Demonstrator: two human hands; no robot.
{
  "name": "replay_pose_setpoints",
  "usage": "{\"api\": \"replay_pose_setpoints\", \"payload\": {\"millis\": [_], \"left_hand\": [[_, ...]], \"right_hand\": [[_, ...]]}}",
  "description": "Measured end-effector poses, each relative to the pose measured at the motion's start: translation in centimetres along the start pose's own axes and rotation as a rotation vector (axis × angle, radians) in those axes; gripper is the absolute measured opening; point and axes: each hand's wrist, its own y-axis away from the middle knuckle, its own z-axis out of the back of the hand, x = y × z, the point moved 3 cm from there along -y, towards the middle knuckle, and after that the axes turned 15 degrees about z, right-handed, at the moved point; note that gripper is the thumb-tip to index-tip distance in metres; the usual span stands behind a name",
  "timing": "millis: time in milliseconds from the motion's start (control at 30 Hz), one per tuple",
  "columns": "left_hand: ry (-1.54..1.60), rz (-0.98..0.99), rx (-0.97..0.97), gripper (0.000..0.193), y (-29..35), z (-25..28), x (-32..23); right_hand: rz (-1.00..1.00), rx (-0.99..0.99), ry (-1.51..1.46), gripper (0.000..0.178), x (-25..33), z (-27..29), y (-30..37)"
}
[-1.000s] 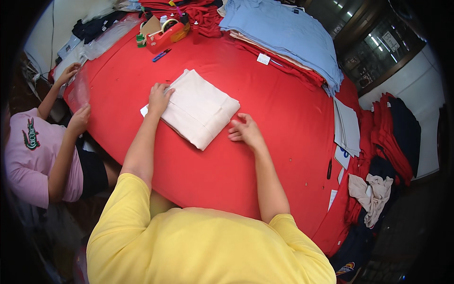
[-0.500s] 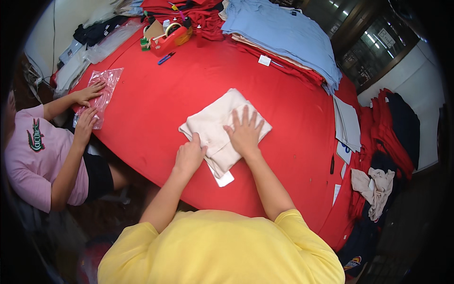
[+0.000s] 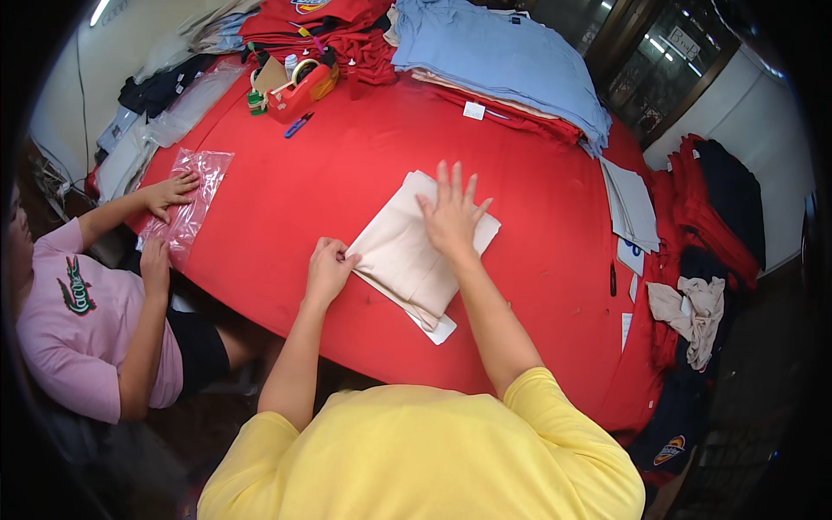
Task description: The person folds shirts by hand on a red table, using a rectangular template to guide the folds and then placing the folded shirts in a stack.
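Note:
A folded cream garment [image 3: 407,238] lies at an angle on the red-covered table [image 3: 277,217] in front of me. The end of a white card [image 3: 443,331] sticks out from under its near edge. At the garment's left corner, the fingers of my left hand [image 3: 328,273] pinch the fabric edge. My right hand [image 3: 453,217] is spread with straight fingers over the far right part of the garment; whether the palm presses on it I cannot tell.
To the left, another person's hands [image 3: 169,195] rest on a clear plastic bag [image 3: 204,186]. Farther off are a red tape dispenser [image 3: 299,94], blue snips [image 3: 299,125] and a pile of light blue garments [image 3: 511,65]. White cards [image 3: 628,208] lie along the right side.
My left hand has shifted left and closed on the garment's corner. The garment looks flatter, its left edge straighter. My right hand has moved slightly up, fingers still spread.

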Motion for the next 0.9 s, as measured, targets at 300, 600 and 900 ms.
{"api": "replay_pose_setpoints", "payload": {"millis": [300,600,900], "left_hand": [[-0.063,-0.028,0.149,0.027,3.3,-2.7,-0.3],[0.066,0.021,0.269,0.021,2.9,-3.3,0.3],[0.387,0.194,0.461,0.018,2.4,-3.9,0.9]], "right_hand": [[0.367,0.187,0.152,0.067,-1.3,-3.8,0.4],[-0.101,-0.008,0.041,0.071,-0.9,-0.9,7.1],[-0.732,-0.005,-0.731,0.034,-4.8,3.7,18.4]]}}
